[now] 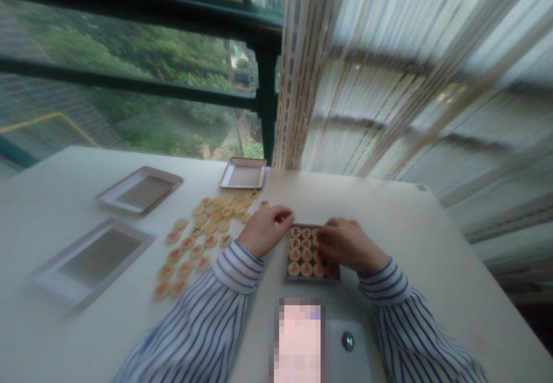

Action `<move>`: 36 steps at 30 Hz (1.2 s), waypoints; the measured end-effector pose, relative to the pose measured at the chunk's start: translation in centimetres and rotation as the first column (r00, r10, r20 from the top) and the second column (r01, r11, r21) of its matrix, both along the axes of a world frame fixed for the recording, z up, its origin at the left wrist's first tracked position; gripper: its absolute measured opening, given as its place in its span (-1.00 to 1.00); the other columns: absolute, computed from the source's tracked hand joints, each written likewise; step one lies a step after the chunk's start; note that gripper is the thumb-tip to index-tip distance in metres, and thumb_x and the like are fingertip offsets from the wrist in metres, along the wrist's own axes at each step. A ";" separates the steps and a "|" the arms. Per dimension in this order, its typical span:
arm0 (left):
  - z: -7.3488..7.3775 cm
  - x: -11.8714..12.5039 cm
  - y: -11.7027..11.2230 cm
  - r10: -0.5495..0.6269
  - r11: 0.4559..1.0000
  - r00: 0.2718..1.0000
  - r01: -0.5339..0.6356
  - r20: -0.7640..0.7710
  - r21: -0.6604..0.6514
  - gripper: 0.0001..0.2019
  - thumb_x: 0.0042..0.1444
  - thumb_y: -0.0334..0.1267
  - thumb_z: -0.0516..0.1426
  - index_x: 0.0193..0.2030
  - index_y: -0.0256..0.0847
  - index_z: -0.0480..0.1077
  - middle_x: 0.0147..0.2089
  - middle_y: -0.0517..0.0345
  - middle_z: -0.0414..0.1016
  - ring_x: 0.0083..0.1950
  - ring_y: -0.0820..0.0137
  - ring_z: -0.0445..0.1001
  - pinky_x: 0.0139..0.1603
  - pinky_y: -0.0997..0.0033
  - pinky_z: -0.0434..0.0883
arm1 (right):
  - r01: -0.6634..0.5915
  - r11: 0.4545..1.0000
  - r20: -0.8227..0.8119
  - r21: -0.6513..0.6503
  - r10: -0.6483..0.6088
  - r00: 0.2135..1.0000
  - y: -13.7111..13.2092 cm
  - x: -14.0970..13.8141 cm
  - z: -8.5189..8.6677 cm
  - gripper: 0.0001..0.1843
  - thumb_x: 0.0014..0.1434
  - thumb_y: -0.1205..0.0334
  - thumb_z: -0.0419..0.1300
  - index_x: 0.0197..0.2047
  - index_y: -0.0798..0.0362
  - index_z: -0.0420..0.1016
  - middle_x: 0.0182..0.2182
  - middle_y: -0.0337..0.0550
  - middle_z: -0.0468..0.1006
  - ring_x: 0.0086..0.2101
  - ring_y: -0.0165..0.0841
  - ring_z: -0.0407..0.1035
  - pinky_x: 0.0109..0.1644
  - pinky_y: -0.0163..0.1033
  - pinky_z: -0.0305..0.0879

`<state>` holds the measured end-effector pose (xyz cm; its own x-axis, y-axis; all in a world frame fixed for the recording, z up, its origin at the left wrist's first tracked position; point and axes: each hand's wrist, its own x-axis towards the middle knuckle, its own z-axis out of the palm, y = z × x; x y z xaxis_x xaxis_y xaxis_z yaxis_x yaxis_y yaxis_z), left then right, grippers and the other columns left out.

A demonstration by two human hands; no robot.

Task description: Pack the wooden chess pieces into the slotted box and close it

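Covering tray's (pixel 313 280) far right corner: right hand (pixel 349 246), can't tell if pinching. Left hand (pixel 264 230) is curving by far left corner, grip unclear. Pieces (pixel 306 254) are sitting inside.

Left hand (pixel 264 231) half-curled; right hand (pixel 352 246) downturned

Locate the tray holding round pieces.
In the head view, the tray sits just right of centre on the table, left hand near its far-left corner, right hand over its right side.
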<state>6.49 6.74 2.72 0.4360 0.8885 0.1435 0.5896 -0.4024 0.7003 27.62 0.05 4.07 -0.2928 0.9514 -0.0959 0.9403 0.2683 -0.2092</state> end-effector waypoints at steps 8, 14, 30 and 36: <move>-0.1 0.0 0.0 -0.001 1.000 1.000 0.001 0.011 0.004 -0.68 0.08 -0.09 0.01 -0.19 -0.21 0.47 -0.25 0.08 0.55 -0.26 0.36 0.48 -0.18 0.41 0.39 | -0.012 1.000 -0.014 -0.009 0.012 1.000 0.0 0.1 0.1 -0.75 0.14 0.04 0.09 -0.21 -0.04 0.48 -0.24 -0.13 0.46 -0.21 -0.32 0.29 -0.16 -0.19 0.00; 0.0 0.0 0.0 -0.002 1.000 1.000 0.002 0.003 -0.003 -0.68 0.08 -0.08 0.02 -0.19 -0.21 0.47 -0.25 0.08 0.55 -0.26 0.36 0.48 -0.18 0.41 0.39 | -0.015 1.000 -0.027 -0.002 0.015 1.000 -0.1 0.1 0.1 -0.76 0.14 0.05 0.09 -0.21 -0.05 0.48 -0.25 -0.13 0.45 -0.19 -0.31 0.29 -0.15 -0.18 0.01; -0.1 -0.1 0.0 -0.005 1.000 1.000 0.005 0.015 -0.001 -0.69 0.08 -0.08 0.02 -0.19 -0.21 0.46 -0.26 0.09 0.55 -0.26 0.36 0.48 -0.19 0.41 0.39 | -0.011 1.000 -0.032 -0.025 0.010 0.999 0.0 0.0 0.3 -0.78 0.14 0.10 0.09 -0.21 -0.07 0.49 -0.22 -0.13 0.46 -0.18 -0.30 0.29 -0.14 -0.17 0.00; 0.0 -0.1 -0.1 -0.006 1.000 1.000 0.006 0.002 0.010 -0.70 0.09 -0.09 0.02 -0.20 -0.20 0.46 -0.26 0.11 0.54 -0.25 0.37 0.47 -0.18 0.41 0.38 | -0.012 0.998 -0.019 -0.053 0.011 1.000 0.1 0.0 0.2 -0.78 0.15 0.12 0.06 -0.19 -0.10 0.48 -0.21 -0.15 0.45 -0.17 -0.29 0.28 -0.13 -0.15 -0.01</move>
<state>6.41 6.66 2.71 0.4412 0.8841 0.1537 0.5853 -0.4133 0.6976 27.60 0.16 4.31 -0.3062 0.9415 -0.1409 0.9329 0.2674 -0.2411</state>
